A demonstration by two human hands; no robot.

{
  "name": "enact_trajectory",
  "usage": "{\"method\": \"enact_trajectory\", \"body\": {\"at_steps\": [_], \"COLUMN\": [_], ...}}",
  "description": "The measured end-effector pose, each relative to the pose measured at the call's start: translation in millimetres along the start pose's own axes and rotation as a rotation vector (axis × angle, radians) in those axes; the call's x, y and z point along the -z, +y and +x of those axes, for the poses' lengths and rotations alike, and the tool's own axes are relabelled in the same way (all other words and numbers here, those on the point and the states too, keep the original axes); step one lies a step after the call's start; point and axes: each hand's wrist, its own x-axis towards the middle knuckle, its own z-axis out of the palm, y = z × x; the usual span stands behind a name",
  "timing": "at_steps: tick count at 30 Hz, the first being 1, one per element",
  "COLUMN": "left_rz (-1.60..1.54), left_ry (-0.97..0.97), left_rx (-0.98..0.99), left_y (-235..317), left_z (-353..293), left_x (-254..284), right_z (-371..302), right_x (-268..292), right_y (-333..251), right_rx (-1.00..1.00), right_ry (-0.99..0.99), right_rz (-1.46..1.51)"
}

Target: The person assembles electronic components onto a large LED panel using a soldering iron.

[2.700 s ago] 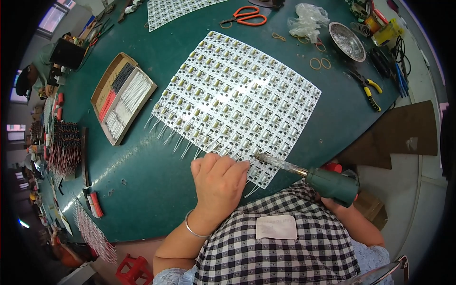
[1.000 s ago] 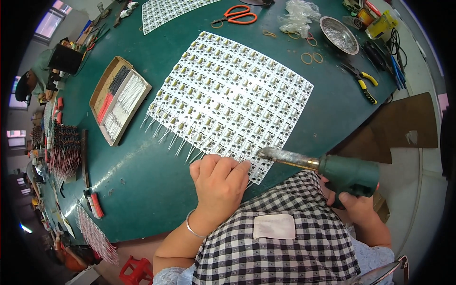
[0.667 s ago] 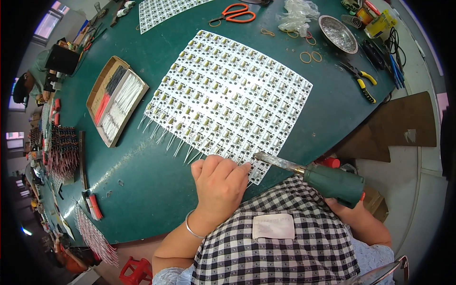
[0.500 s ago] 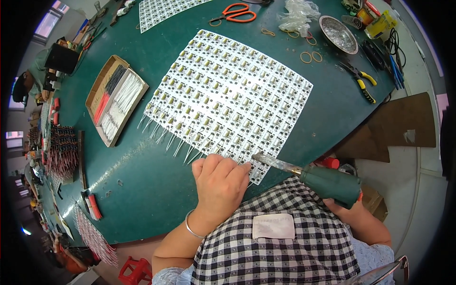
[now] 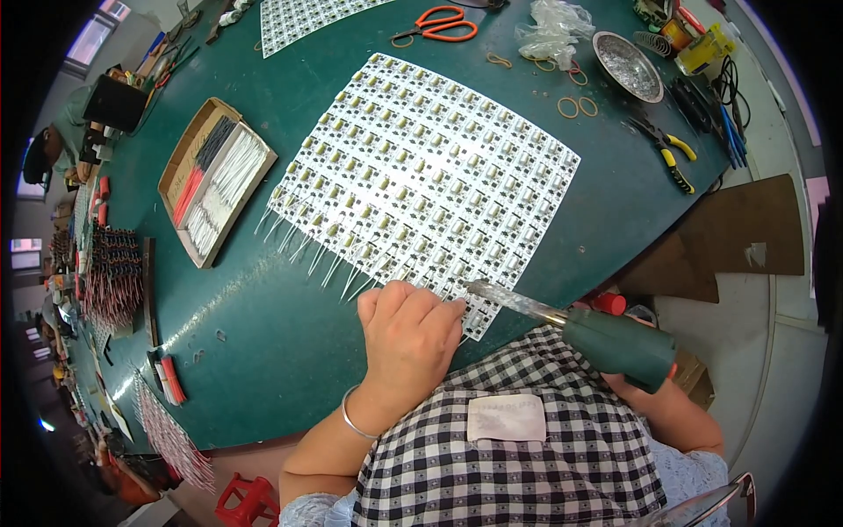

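A white circuit board panel [image 5: 421, 167] with rows of small components lies on the green table. Thin white wires [image 5: 327, 268] stick out from its left near edge. My left hand [image 5: 411, 334] rests over the near edge with fingers curled and pressed together; whatever they pinch is hidden beneath them. My right hand [image 5: 634, 392], mostly behind the tool, grips a soldering iron [image 5: 619, 347] with a thick dark green body. Its metal shaft points left, and the tip meets the board close beside my left fingertips.
Left of the board sits a cardboard box [image 5: 224, 228] of cut wires. Beyond it are orange-handled scissors [image 5: 443, 25], a plastic bag [image 5: 555, 35], rubber bands and a metal bowl [image 5: 628, 68]. Yellow-handled pliers [image 5: 672, 154] lie at right. Bundled wires [image 5: 171, 379] lie at left.
The soldering iron's body and my right hand have shifted slightly right and down, while its tip stays near the same spot. My left hand has barely moved.
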Motion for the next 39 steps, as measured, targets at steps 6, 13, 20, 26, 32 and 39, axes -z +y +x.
{"method": "enact_trajectory", "body": {"at_steps": [6, 13, 20, 26, 32, 39], "left_rz": [0.011, 0.0, 0.023, 0.029, 0.022, 0.027], "left_ry": [-0.007, 0.023, 0.029, 0.009, 0.02, 0.041], "left_rx": [0.002, -0.011, -0.045, -0.059, -0.062, -0.042], "left_y": [1, 4, 4, 3, 3, 6], "left_z": [0, 0, -1, -1, -2, -1], "left_x": [-1, -3, -6, -6, -7, -8], "right_z": [-21, -28, -28, -25, -20, -12], "right_x": [-11, -21, -27, -27, -29, -24], "right_y": [10, 30, 37, 39, 39, 55], "right_rx": [-0.251, -0.271, -0.131, -0.073, -0.074, 0.144], "right_ry": [0.118, 0.163, 0.219, 0.18, 0.162, 0.02], "right_rz": [0.116, 0.208, 0.131, 0.129, 0.161, 0.061]}}
